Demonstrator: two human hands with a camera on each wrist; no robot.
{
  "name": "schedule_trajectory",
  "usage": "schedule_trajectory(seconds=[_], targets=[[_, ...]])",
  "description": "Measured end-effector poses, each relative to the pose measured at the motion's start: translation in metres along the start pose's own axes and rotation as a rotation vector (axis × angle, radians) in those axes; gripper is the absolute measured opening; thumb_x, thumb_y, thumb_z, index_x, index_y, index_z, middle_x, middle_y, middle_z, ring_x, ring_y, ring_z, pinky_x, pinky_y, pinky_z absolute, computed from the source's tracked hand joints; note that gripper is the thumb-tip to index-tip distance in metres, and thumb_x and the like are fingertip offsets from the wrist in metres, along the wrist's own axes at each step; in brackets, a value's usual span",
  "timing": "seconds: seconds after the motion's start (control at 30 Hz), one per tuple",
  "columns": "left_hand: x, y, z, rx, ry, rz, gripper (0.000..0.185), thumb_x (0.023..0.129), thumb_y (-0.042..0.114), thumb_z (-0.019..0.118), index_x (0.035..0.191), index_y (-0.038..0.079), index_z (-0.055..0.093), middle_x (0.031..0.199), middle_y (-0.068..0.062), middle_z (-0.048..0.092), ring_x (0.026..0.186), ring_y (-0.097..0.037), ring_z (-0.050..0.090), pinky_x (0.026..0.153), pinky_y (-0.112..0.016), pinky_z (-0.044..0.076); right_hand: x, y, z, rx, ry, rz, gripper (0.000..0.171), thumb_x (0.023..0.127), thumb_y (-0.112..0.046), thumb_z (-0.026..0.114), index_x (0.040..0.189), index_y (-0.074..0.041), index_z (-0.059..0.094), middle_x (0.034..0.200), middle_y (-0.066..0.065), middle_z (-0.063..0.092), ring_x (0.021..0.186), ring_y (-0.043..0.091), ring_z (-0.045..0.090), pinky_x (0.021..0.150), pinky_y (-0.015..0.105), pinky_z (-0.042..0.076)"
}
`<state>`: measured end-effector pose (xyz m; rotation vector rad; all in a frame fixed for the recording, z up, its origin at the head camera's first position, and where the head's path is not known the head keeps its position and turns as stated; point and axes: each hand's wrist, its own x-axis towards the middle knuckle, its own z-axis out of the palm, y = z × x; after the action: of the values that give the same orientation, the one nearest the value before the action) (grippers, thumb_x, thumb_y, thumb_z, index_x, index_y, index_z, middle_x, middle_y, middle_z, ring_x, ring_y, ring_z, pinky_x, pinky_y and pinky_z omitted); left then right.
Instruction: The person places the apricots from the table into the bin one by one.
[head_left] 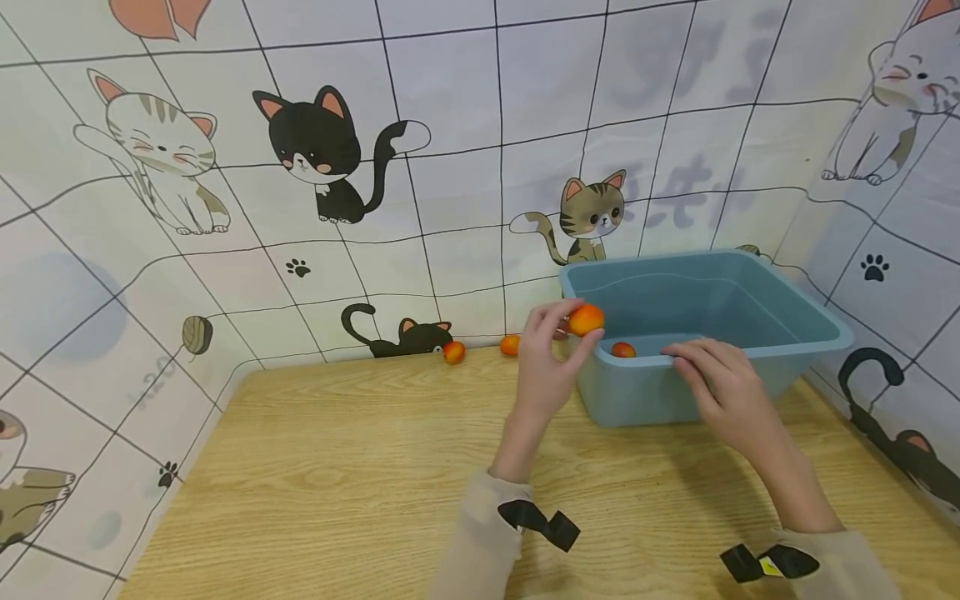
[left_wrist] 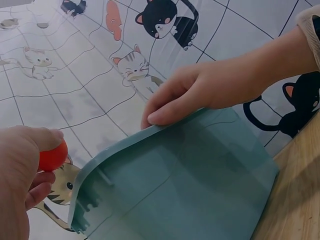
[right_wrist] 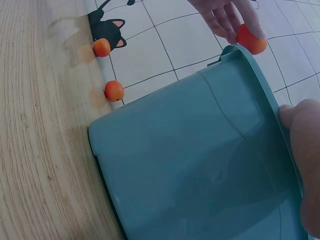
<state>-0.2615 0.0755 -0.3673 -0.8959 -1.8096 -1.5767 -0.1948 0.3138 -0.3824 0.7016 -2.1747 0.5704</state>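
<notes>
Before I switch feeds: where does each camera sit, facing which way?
Head: on the head, facing forward and down at the bin; left hand, right hand and sleeves show.
Left: on the left wrist, facing the bin's outside; both hands show.
Right: on the right wrist, facing the bin's outside and two loose fruits; both hands show.
Both wrist views share the left hand's orange fruit.

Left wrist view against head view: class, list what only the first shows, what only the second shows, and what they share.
Left wrist view only: comb-like ribs beneath the rim of the blue-green bin.

Head view only: the bin's inside, one orange fruit in it, and loose fruits on the table.

Both: the bin, the left hand holding an orange fruit, the right hand gripping the rim, and the cat-patterned wall covering.
</notes>
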Motion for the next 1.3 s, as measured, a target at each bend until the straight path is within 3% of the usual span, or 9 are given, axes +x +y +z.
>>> schedule_trajectory(seconds=[0.2, 0.37, 0.63, 1.13, 1.3], targets=[[-0.002, 0.005, 0.010, 0.036, -0.033, 0.025, 0.039, 0.089, 0.012, 0.079, 0.124, 0.001, 0.065, 0.113, -0.012, 0.057, 0.090, -0.020, 0.061, 0.081, -0.029, 0.054, -0.001, 0.001, 0.000, -0.004, 0.001, -0.008, 0.021, 0.091, 0.004, 0.065, 0.111, 0.003, 0.071, 0.102, 0.014, 0.067, 0.098, 0.033, 0.059, 0.101, 0.036, 0.035], [-0.005, 0.004, 0.019, 0.064, -0.061, 0.050, 0.038, 0.089, 0.012, 0.079, 0.123, 0.000, 0.066, 0.115, -0.013, 0.057, 0.094, -0.022, 0.060, 0.085, -0.029, 0.055, -0.001, 0.002, 0.002, 0.014, 0.031, -0.026, 0.018, 0.099, -0.008, 0.061, 0.111, 0.002, 0.071, 0.103, 0.013, 0.068, 0.098, 0.033, 0.059, 0.100, 0.039, 0.036], [-0.008, 0.003, 0.025, 0.099, -0.094, 0.022, 0.039, 0.089, 0.014, 0.079, 0.123, 0.001, 0.066, 0.116, -0.011, 0.056, 0.099, -0.022, 0.058, 0.088, -0.019, 0.049, -0.001, 0.004, 0.004, 0.022, 0.056, -0.047, 0.035, 0.107, -0.027, 0.052, 0.110, 0.002, 0.072, 0.103, 0.012, 0.069, 0.097, 0.034, 0.059, 0.098, 0.041, 0.036], [-0.009, 0.004, 0.029, 0.083, -0.098, 0.001, 0.039, 0.091, 0.017, 0.077, 0.125, 0.004, 0.064, 0.117, -0.010, 0.055, 0.097, -0.024, 0.061, 0.090, -0.023, 0.050, -0.002, 0.006, 0.003, 0.016, 0.080, -0.052, 0.036, 0.107, -0.028, 0.051, 0.109, 0.001, 0.073, 0.102, 0.012, 0.069, 0.096, 0.035, 0.060, 0.094, 0.045, 0.038], [-0.007, 0.008, 0.024, 0.070, -0.098, -0.027, 0.038, 0.094, 0.018, 0.074, 0.127, 0.004, 0.061, 0.120, -0.010, 0.054, 0.100, -0.022, 0.059, 0.089, -0.027, 0.052, -0.001, 0.004, 0.003, 0.005, 0.053, -0.041, 0.024, 0.104, -0.016, 0.057, 0.110, 0.002, 0.072, 0.102, 0.013, 0.069, 0.097, 0.035, 0.060, 0.093, 0.047, 0.038]])
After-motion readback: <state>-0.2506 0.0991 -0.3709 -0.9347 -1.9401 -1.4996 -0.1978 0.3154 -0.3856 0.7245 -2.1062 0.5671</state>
